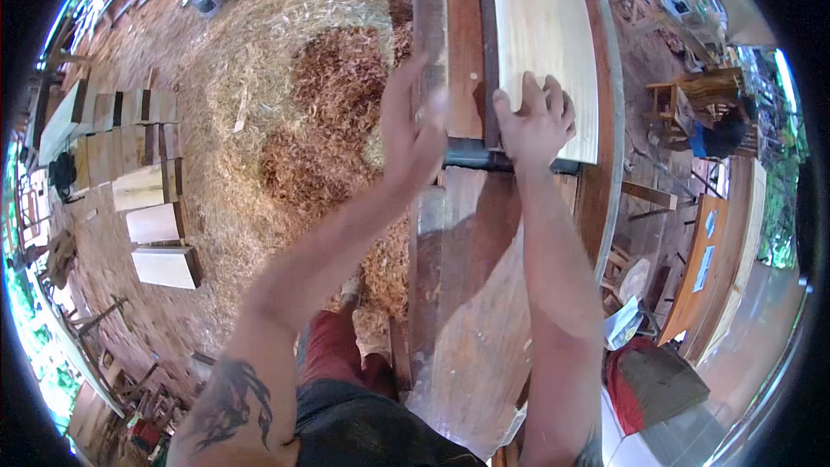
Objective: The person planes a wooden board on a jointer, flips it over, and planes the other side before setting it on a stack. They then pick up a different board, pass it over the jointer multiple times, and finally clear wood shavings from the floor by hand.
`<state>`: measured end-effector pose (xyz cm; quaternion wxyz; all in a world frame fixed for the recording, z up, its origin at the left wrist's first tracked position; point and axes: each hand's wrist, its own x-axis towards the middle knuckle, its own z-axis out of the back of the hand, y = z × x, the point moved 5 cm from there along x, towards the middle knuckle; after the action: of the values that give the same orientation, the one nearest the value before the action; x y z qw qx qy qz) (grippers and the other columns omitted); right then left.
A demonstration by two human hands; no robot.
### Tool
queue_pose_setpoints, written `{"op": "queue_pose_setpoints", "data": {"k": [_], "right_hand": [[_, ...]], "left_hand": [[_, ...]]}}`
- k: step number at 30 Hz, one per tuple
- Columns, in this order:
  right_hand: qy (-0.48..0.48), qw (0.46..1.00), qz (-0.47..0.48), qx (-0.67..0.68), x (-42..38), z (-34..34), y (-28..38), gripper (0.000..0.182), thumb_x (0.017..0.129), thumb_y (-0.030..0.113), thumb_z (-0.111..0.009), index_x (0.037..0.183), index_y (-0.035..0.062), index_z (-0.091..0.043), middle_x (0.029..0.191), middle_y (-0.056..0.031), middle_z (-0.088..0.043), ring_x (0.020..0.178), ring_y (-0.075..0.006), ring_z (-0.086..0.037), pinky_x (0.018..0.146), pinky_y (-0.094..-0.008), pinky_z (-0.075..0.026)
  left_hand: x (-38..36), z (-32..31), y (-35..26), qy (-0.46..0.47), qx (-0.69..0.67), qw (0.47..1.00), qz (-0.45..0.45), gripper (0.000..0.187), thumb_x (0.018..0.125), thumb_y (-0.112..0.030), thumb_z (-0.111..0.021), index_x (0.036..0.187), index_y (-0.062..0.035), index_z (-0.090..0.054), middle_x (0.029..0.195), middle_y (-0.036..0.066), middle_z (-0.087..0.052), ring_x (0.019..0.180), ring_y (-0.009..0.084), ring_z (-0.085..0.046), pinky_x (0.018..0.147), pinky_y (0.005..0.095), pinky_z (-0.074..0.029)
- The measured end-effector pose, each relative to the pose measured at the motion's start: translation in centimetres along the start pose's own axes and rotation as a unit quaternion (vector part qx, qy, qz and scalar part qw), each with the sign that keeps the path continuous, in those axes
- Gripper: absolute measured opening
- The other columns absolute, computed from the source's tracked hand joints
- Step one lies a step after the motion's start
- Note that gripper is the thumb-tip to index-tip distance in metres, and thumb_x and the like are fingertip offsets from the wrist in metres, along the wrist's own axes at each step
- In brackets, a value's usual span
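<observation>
My right hand (538, 121) rests on the near end of a pale wooden plank (549, 26), its fingers spread and bent, the thumb by a dark upright strip (488, 43) along the plank's left side. The plank lies lengthwise on a long wooden machine bed (467, 251). A dark cylinder (471, 154) crosses the bed just below the plank's end, partly hidden by my right wrist. My left hand (413, 130), a little blurred, is over the bed's left edge with fingers extended and thumb apart; nothing shows in it.
Wood shavings (328, 121) cover the floor to the left. Several cut boards (138, 138) stand in rows farther left, and a metal bucket (206, 0) is at the far left. To the right are a person (726, 131), an orange board (699, 268) and a red and brown cloth-like item (653, 385).
</observation>
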<state>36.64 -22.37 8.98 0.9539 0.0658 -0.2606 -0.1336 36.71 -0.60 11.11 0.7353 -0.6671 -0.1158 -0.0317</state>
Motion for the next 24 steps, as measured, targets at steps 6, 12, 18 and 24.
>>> {"op": "queue_pose_setpoints", "data": {"k": [6,12,18,24], "right_hand": [[0.052,0.998,-0.003,-0.017,8.5,-7.1,-0.1,0.067,0.086,0.069,-0.066,0.141,0.0306,-0.067,0.156,-0.0122,-0.054,0.145,-0.0421,-0.042,0.118,-0.0654,-0.029],[0.156,0.985,-0.072,-0.029,13.4,-10.5,5.0,0.083,0.089,0.074,-0.054,0.156,0.0245,-0.052,0.166,-0.0169,-0.039,0.151,-0.0481,-0.031,0.122,-0.0642,-0.023],[0.273,0.955,-0.075,-0.083,12.1,-10.3,19.0,0.124,0.082,0.070,-0.069,0.164,-0.0078,-0.019,0.171,-0.0276,-0.020,0.156,-0.0535,-0.019,0.124,-0.0684,-0.017],[0.341,0.919,-0.082,-0.180,12.2,-11.2,21.8,0.119,0.084,0.052,-0.080,0.168,0.0018,-0.013,0.173,-0.0284,-0.013,0.153,-0.0605,-0.022,0.115,-0.0777,-0.031]], "left_hand": [[-30.6,6.5,2.3,0.146,0.152,0.895,0.393,0.080,0.106,-0.045,-0.052,0.157,0.0116,-0.031,0.159,0.035,-0.037,0.151,0.0463,-0.036,0.127,0.0489,-0.026],[-34.0,4.8,4.1,0.115,0.157,0.917,0.347,0.084,0.105,-0.048,-0.054,0.158,0.0123,-0.030,0.161,0.036,-0.034,0.152,0.0479,-0.034,0.127,0.0494,-0.027],[-34.1,4.7,5.1,0.131,0.177,0.916,0.335,0.086,0.105,-0.050,-0.054,0.159,0.0124,-0.028,0.160,0.037,-0.034,0.151,0.0491,-0.034,0.126,0.0504,-0.030],[-34.3,4.7,4.9,0.127,0.174,0.922,0.322,0.087,0.105,-0.051,-0.054,0.159,0.0122,-0.027,0.159,0.038,-0.036,0.150,0.0502,-0.035,0.126,0.0509,-0.029]]}}
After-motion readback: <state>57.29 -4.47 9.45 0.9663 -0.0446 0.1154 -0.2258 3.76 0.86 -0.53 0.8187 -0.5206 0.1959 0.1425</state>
